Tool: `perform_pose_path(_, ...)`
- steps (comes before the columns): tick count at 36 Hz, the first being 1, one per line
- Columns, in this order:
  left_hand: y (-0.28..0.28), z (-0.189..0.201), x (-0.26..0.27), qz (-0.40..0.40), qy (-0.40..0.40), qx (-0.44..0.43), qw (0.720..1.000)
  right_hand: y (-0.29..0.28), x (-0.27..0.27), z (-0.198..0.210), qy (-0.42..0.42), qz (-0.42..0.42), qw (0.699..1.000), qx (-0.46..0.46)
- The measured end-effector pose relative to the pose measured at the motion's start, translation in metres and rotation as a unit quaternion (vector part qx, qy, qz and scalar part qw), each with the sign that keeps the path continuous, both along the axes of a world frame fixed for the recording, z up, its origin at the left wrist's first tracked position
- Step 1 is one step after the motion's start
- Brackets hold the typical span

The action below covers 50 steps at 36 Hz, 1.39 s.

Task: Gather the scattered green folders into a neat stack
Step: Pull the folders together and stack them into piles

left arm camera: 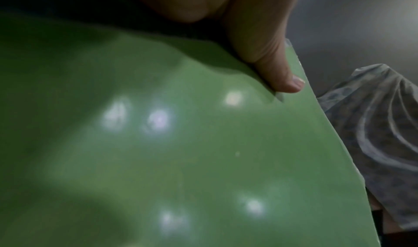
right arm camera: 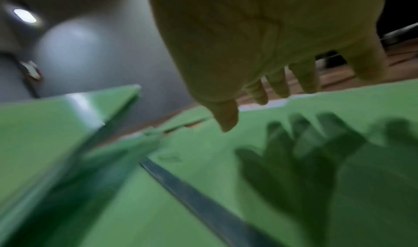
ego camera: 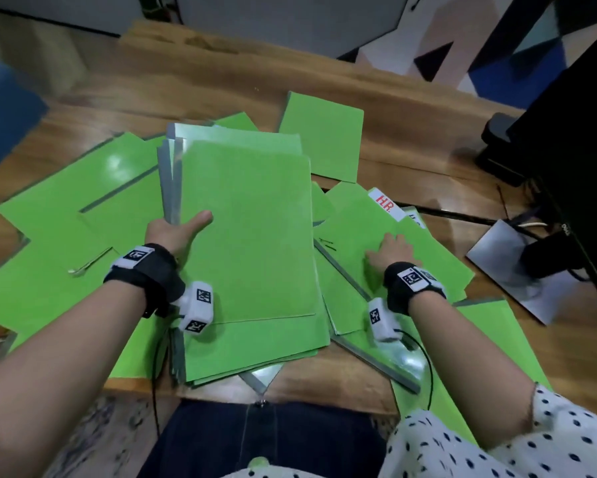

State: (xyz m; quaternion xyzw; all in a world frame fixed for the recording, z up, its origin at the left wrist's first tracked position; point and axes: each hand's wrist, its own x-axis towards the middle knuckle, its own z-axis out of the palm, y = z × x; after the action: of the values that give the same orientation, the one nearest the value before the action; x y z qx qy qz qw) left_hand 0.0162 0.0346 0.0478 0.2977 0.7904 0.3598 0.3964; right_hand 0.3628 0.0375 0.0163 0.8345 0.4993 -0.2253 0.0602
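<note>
A partly squared pile of flat, glossy green card folders with grey spines (ego camera: 248, 236) sits at the wooden table's (ego camera: 221, 74) near edge. More lie scattered, overlapping, either side; one carries a white "HR" tab (ego camera: 386, 203).

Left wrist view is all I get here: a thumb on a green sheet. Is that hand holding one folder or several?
Observer: Several. The left hand grips a bundle of green folders by its left edge, thumb on top.
Operator: Where is the other hand?
Observer: The right hand is over a loose green folder to the right of the bundle, fingers spread; the right wrist view shows its shadow on the folder.
Operator: Anything marked on the loose ones?
Observer: Yes, a white tab with red letters HR sticks out beyond the right hand.
Operator: More strays?
Observer: One far folder lies alone on the wooden table, behind the bundle.
</note>
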Motion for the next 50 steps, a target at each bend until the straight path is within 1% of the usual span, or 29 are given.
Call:
perform_pose_path(2, -0.001, -0.001, -0.003, 0.004, -0.003, -0.005, 1.0, -0.012, 0.005, -0.019, 0.001, 0.013, 0.998, -0.054)
perform_pose_path(5, 0.001, -0.002, -0.005, 0.01, -0.011, -0.013, 1.0, -0.027, -0.006, -0.03, 0.019, 0.024, 0.996, -0.087)
perform_pose_path(8, 0.005, 0.001, -0.005, 0.016, -0.019, -0.016, 1.0, -0.033, -0.024, -0.031, 0.029, 0.038, 0.993, -0.106)
perform_pose_path(11, 0.01, 0.006, -0.007, 0.021, -0.022, -0.014, 0.999, -0.031, -0.038, -0.026, 0.001, 0.092, 0.987, -0.129)
perform_pose_path(13, 0.012, 0.011, -0.007, 0.026, -0.02, -0.008, 0.999, -0.023, -0.038, -0.019, -0.015, 0.106, 0.987, -0.116)
perform_pose_path(17, 0.014, 0.015, -0.005, 0.023, -0.018, 0.0, 1.0, 0.005, -0.012, -0.011, -0.031, 0.054, 0.997, -0.041)
perform_pose_path(19, 0.014, 0.013, -0.006, 0.018, -0.022, 0.001, 1.0, 0.015, 0.006, -0.008, -0.046, 0.021, 0.998, -0.025)
perform_pose_path(23, 0.01, 0.01, -0.008, 0.008, -0.013, 0.008, 1.0, 0.021, 0.034, -0.012, -0.055, 0.0, 0.997, -0.054)
perform_pose_path(29, 0.012, 0.007, -0.01, -0.005, 0.003, 0.006, 1.0, 0.016, 0.042, -0.018, -0.071, -0.006, 0.996, -0.061)
perform_pose_path(34, 0.013, 0.01, -0.009, -0.006, 0.01, 0.006, 1.0, 0.016, 0.041, -0.025, -0.055, -0.043, 0.995, -0.071)
perform_pose_path(38, 0.013, 0.014, -0.006, -0.007, 0.014, 0.016, 1.0, 0.013, 0.036, -0.02, -0.032, -0.076, 0.992, -0.092)
perform_pose_path(40, 0.015, 0.015, -0.006, -0.015, 0.014, 0.017, 1.0, 0.011, 0.034, -0.014, -0.015, -0.077, 0.992, -0.094)
perform_pose_path(42, 0.018, 0.016, -0.006, -0.026, 0.012, 0.015, 0.999, 0.008, 0.033, -0.003, 0.018, -0.054, 0.996, -0.066)
perform_pose_path(44, 0.02, 0.018, -0.005, -0.037, 0.004, 0.013, 0.999, 0.007, 0.041, 0.007, 0.055, -0.046, 0.997, -0.004)
perform_pose_path(46, 0.021, 0.02, -0.005, -0.044, -0.003, 0.013, 0.999, 0.004, 0.052, 0.017, 0.109, -0.075, 0.988, 0.079)
perform_pose_path(48, 0.021, 0.021, -0.004, -0.048, -0.006, 0.013, 0.999, -0.002, 0.061, 0.025, 0.179, -0.147, 0.958, 0.172)
perform_pose_path(50, 0.023, 0.023, -0.003, -0.049, -0.008, 0.013, 0.999, -0.013, 0.067, 0.032, 0.216, -0.231, 0.918, 0.238)
